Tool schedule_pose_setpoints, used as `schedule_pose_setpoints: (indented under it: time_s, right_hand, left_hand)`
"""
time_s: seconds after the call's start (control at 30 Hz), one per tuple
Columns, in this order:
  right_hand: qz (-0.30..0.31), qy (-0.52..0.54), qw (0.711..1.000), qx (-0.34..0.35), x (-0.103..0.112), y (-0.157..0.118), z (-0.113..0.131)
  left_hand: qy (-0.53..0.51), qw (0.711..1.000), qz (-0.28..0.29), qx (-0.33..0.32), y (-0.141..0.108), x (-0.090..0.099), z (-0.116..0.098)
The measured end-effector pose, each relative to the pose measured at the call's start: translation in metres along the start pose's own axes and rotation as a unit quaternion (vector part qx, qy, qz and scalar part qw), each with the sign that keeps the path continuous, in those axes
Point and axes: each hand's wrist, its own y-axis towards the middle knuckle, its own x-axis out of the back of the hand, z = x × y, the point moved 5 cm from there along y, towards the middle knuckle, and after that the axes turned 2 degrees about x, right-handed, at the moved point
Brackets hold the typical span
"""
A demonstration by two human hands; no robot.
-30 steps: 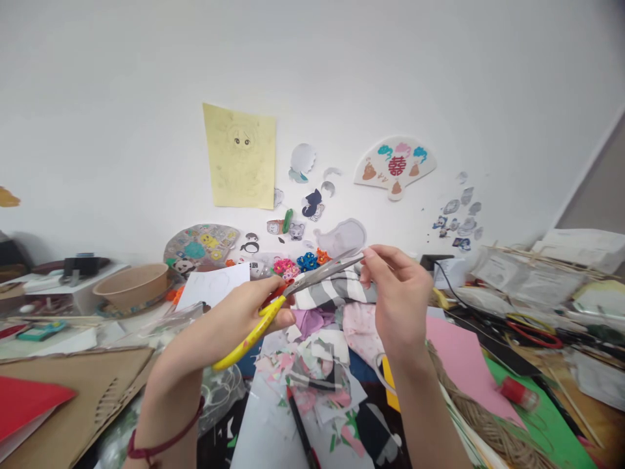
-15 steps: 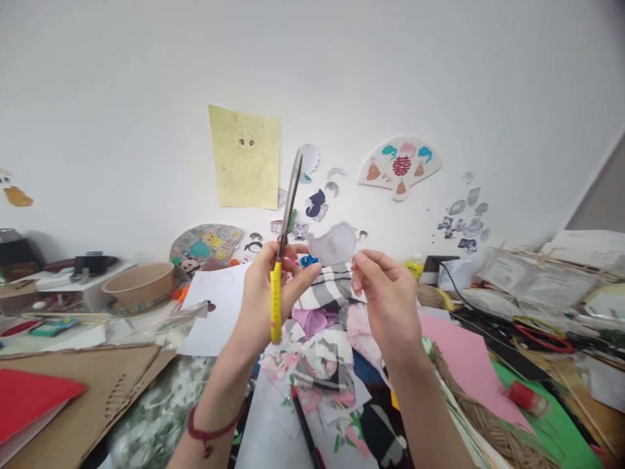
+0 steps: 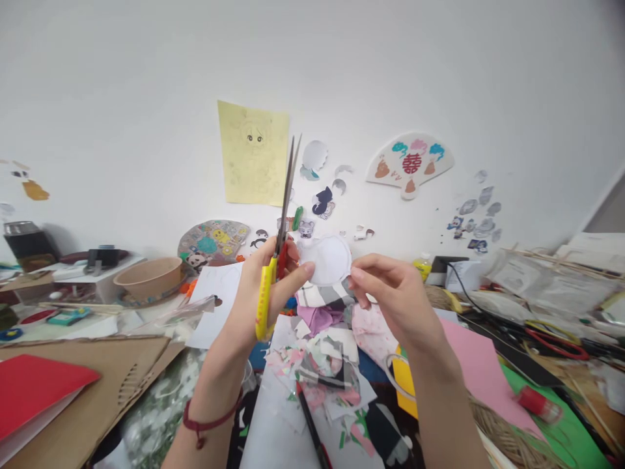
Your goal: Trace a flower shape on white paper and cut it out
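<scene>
White paper cutout (image 3: 328, 259), rounded in outline, held upright between the two hands, above the heaped cloth and in front of the wall. The left hand (image 3: 256, 286) grips it at its left side, the thumb lying over the lower left edge, and also carries the scissors (image 3: 264, 303), yellow handle down and blades pointing up with their tips slightly apart. The right hand (image 3: 398, 293) is narrow, thumb and fingertips drawn close at the cutout's right edge; whether they pinch it cannot be told. A dark red bracelet (image 3: 212, 425) circles the left wrist. Beneath the cutout lies checked cloth (image 3: 326, 295), with purple cloth (image 3: 319, 319) just below it in view. Nearer the viewer are paper scraps (image 3: 312, 368) and a dark pen (image 3: 311, 417). On the wall behind: a yellow sheet (image 3: 254, 156) bearing a drawing and, to the right, a decorated fan (image 3: 410, 163).
</scene>
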Motion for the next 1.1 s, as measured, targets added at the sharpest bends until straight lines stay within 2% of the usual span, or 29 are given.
schedule_pose_setpoints:
  time_s: [0.2,0.4,1.1]
  right_hand:
    - [0.023,-0.031,0.999,-0.005,0.0003,-0.0027,0.0000]
    - [0.044,-0.033,0.998,-0.006,-0.0022,-0.0044,0.0035]
    - [0.052,-0.025,0.998,-0.013,-0.0013,-0.0049,0.0037]
  left_hand:
    - [0.003,1.000,0.014,0.018,-0.0004,-0.0010,0.0018]
    - [0.032,0.999,0.004,0.013,-0.0001,-0.0004,-0.0027]
    - [0.047,0.999,0.009,-0.005,-0.0025,-0.0027,-0.0061]
